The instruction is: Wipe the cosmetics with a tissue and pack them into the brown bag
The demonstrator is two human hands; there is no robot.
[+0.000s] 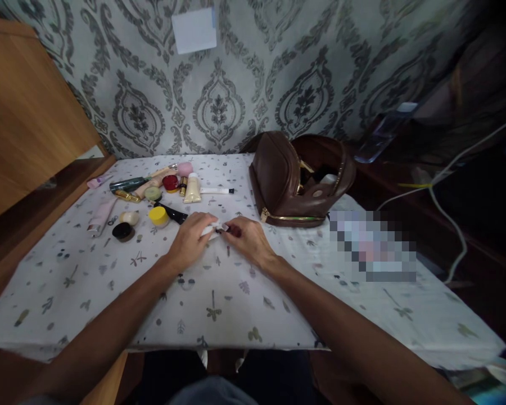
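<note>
Both hands meet over the middle of the table. My left hand [193, 235] is closed on a small white piece [211, 229], perhaps a tissue or wipe; its exact kind is unclear. Close beside it, my right hand [249, 239] pinches a small dark item [226, 229] against the white piece, mostly hidden by the fingers. Just behind my left hand lies a black tube [172, 214]. A yellow-lidded jar [158, 216] stands to its left, and a black-lidded jar [123, 231] sits farther left.
Several cosmetics lie at the back left, among them a cream tube [192, 190], a red jar [171, 183], a green bottle [129, 184] and a pink tube [101, 217]. An open brown leather bag [278, 174] stands at the back right. A blurred-out patch [373, 244] covers something at right.
</note>
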